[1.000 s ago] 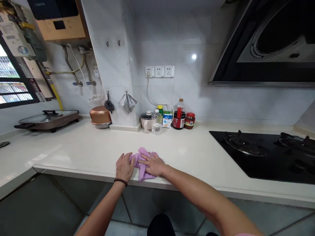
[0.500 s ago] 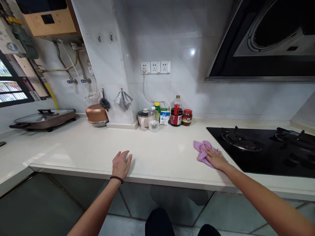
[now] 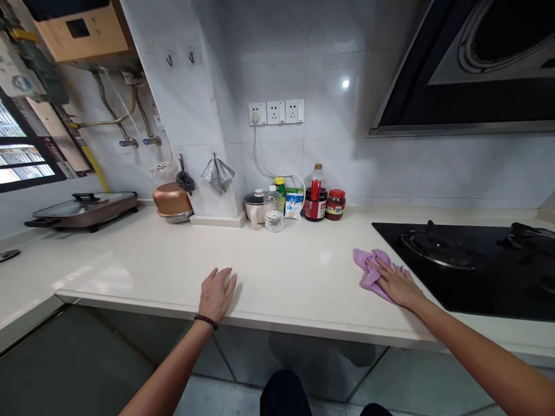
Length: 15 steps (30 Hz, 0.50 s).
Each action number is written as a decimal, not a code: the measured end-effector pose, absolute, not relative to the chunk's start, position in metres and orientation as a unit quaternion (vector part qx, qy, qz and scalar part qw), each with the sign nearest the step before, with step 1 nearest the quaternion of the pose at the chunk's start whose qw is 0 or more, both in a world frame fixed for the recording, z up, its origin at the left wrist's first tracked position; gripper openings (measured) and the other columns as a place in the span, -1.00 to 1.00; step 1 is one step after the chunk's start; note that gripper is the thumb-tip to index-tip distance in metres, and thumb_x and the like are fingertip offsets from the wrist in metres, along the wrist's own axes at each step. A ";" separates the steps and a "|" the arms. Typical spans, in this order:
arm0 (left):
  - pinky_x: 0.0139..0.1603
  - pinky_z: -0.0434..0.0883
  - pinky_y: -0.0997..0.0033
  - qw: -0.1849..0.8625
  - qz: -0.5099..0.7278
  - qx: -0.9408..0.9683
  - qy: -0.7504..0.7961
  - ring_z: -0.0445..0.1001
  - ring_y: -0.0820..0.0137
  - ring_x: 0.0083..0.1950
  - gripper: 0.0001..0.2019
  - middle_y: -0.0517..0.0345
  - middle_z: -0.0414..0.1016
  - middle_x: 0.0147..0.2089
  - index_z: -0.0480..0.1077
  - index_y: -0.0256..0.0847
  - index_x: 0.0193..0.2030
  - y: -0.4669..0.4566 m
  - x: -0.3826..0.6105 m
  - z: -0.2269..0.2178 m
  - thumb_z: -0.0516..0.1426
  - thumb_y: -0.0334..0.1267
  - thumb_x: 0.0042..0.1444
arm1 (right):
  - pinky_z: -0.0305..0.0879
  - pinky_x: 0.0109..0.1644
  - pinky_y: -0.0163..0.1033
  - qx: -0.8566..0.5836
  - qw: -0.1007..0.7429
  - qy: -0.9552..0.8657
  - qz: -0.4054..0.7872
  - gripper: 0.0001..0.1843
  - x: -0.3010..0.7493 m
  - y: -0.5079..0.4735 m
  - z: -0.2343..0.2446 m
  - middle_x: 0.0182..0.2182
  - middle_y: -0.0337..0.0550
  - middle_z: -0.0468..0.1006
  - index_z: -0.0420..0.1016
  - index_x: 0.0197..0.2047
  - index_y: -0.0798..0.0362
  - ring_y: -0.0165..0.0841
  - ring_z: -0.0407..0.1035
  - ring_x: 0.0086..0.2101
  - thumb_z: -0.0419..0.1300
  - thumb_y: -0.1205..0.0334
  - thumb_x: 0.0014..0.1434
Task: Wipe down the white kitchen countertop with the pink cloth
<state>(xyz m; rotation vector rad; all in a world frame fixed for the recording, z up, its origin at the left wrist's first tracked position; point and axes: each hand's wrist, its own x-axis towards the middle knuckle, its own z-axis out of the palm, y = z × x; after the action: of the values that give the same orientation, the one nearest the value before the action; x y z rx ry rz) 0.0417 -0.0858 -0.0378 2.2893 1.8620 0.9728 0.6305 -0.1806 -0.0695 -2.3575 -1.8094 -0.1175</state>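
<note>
Two open hands now apart: left hand [image 3: 217,294] flat at lower centre, right hand [image 3: 396,284] pressing purple cloth [image 3: 366,263], swept right to hob [image 3: 477,271].

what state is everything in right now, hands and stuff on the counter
left hand, open, flat on the counter
right hand, open, pressing on the purple cloth
purple cloth, crumpled, under the right hand
skillet, glass lid on
water bottle, capped, upright
red-lidded jar, closed
hob burner, no flame
</note>
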 end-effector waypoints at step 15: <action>0.23 0.49 0.14 0.245 0.414 0.705 0.521 0.53 0.06 0.30 -0.30 -0.28 0.55 0.27 0.38 -0.31 0.35 -0.002 0.122 0.001 0.34 -0.02 0.13 | -0.09 0.51 0.37 -0.780 0.106 -0.613 -0.076 -0.25 0.631 -0.179 -0.085 0.51 -0.31 0.10 0.35 0.48 -0.25 0.13 -0.01 0.45 -0.27 -0.15 0.39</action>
<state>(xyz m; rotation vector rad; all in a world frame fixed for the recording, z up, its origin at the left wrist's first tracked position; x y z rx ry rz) 0.1219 -0.0023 0.0008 1.9239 1.4237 1.1316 0.6310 -0.1785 -0.0851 -2.2962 -1.8049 -0.2227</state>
